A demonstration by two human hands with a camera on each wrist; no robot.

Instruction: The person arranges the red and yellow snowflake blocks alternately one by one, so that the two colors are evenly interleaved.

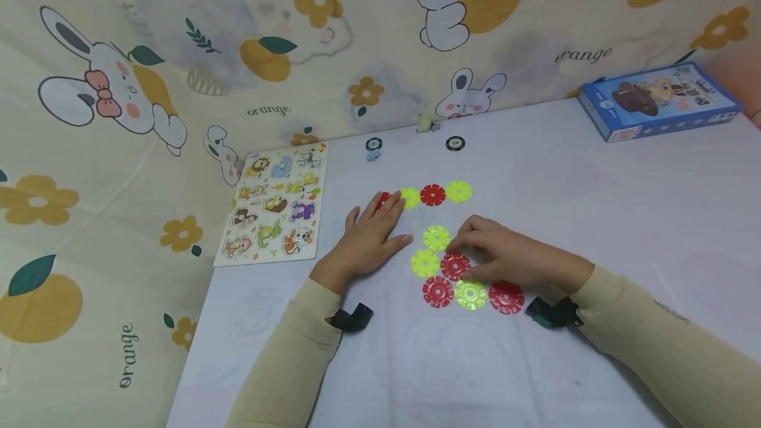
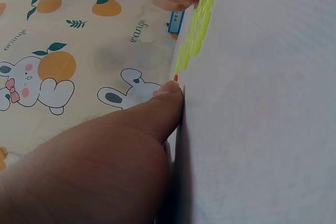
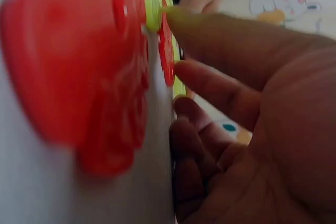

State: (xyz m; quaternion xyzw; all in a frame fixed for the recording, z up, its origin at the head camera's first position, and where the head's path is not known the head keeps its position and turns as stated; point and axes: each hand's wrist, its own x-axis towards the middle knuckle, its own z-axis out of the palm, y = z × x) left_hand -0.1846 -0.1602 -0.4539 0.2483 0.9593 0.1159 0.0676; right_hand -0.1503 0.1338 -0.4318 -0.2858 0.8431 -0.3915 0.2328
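Notched plastic interlocking discs in red and yellow-green lie flat in two groups. My left hand [image 1: 370, 243] rests palm down with its fingers straight, fingertips over a red disc [image 1: 383, 197] at the left end of the far row. That row continues with a yellow disc [image 1: 410, 198], a red disc [image 1: 433, 195] and another yellow disc [image 1: 458, 191]. My right hand [image 1: 505, 256] pinches a red disc [image 1: 455, 266] in the nearer group between thumb and forefinger. Around it lie yellow discs [image 1: 425, 263] and red discs [image 1: 438, 291]; a large red disc [image 3: 79, 72] looms close in the right wrist view.
An animal puzzle board [image 1: 270, 207] lies at the left by the patterned cloth wall. Towards the back are two round black-and-white chips [image 1: 455, 143], a small blue piece [image 1: 373, 156] and a small yellowish figure [image 1: 425, 124]. A blue box [image 1: 660, 101] sits at the back right.
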